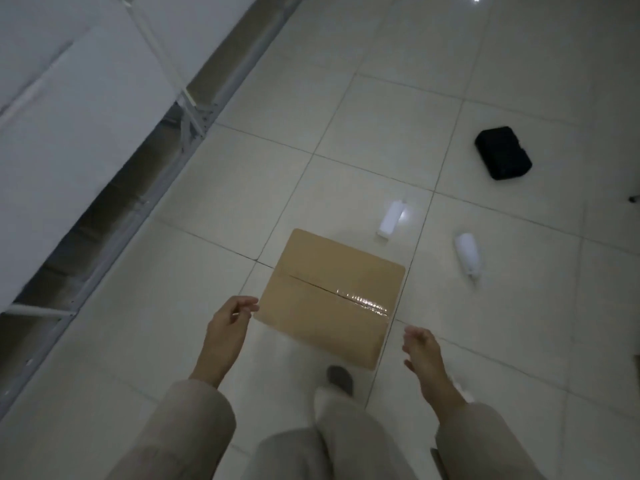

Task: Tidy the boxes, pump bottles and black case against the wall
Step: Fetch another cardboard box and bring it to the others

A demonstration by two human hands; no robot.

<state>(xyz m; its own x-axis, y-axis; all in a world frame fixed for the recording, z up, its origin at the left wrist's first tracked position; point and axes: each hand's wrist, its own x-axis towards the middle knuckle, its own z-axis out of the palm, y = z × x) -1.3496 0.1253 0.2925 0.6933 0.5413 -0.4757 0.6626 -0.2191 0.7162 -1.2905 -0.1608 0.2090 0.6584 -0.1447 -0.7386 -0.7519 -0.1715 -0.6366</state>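
Grips, left hand and right hand, loose above tiled floor; cardboard box between.

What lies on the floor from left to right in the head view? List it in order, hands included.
Left hand → cardboard box → white box → right hand → pump bottle → black case. The hands hover either side of the cardboard box, holding nothing.

Brown box, black case, white bottles
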